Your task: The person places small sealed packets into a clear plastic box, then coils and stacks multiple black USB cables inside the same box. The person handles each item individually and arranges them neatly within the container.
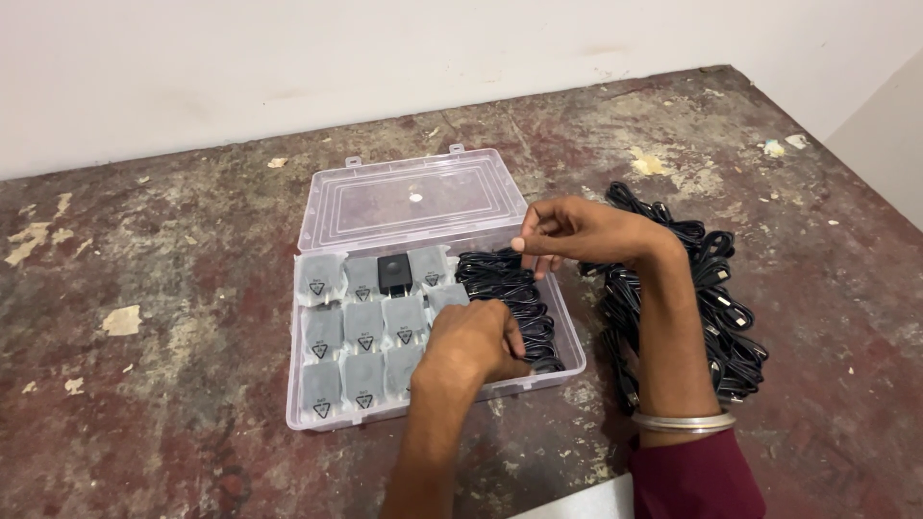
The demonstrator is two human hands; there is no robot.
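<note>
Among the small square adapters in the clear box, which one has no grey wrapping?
The black adapter in the back row, third from the left. All others sit in grey pouches; this one is bare.

I am counting one clear plastic hinged box, eleven grey film-wrapped square chargers, one bare black charger, two black cable heaps.

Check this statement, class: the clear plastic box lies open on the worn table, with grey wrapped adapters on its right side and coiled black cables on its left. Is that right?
Not quite: the sides are swapped. In the head view the clear plastic box lies open on the worn table, with the grey wrapped adapters on its left side and the coiled black cables on its right.
</note>
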